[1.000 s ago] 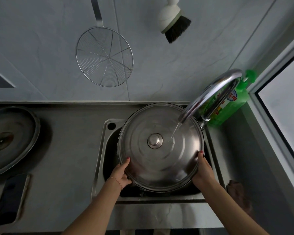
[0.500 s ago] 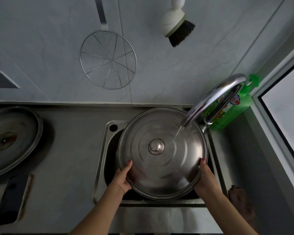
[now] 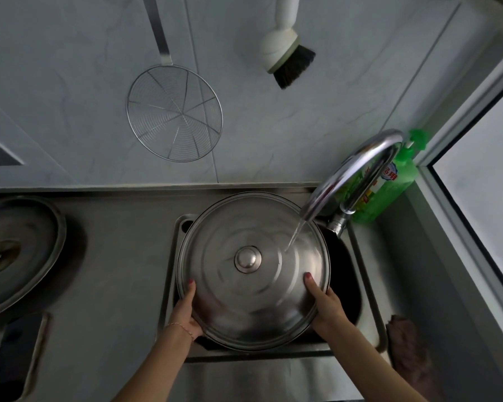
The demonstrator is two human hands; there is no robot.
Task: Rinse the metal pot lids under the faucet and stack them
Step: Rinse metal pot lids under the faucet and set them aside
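A large round steel pot lid (image 3: pixel 253 227) with a centre knob is held over the sink (image 3: pixel 369 285), knob side up. My left hand (image 3: pixel 186 311) grips its near-left rim with the thumb on top. My right hand (image 3: pixel 325 303) grips the near-right rim, thumb lying on the lid's top. Water runs from the curved chrome faucet (image 3: pixel 352 175) onto the lid's right side. A second metal lid (image 3: pixel 15 250) lies upside down on the counter at far left.
A green dish-soap bottle (image 3: pixel 395 181) stands behind the faucet. A wire skimmer (image 3: pixel 174 114) and a white brush (image 3: pixel 285 56) hang on the wall. A dark phone (image 3: pixel 15 358) lies near left; a brown cloth (image 3: pixel 407 346) lies right of the sink. A window frame runs along the right.
The lid has shifted a little left under the stream, and my right thumb now reaches further onto its top. Water still runs.
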